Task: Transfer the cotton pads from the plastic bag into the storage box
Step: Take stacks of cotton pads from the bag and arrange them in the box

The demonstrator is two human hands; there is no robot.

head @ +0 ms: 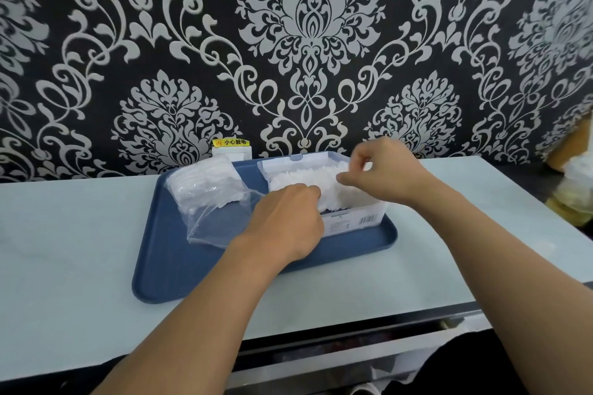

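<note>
A clear plastic storage box [362,218] stands on the right half of a blue tray [167,269]. White cotton pads [333,192] fill it. My left hand [285,218] rests over the box's near left corner, fingers curled onto the pads. Over the box's far right side, my right hand [382,170] pinches with thumb and forefinger, though what it holds is hard to tell. A clear plastic bag [211,199] with more white pads lies on the tray's left half, its open end toward the box.
The tray lies on a pale blue countertop [64,250] against a black-and-white patterned wall. A wall socket with a yellow warning sticker [231,147] sits behind the tray. Bags and a carton [571,183] are at the far right. A drawer edge [353,349] runs below the counter.
</note>
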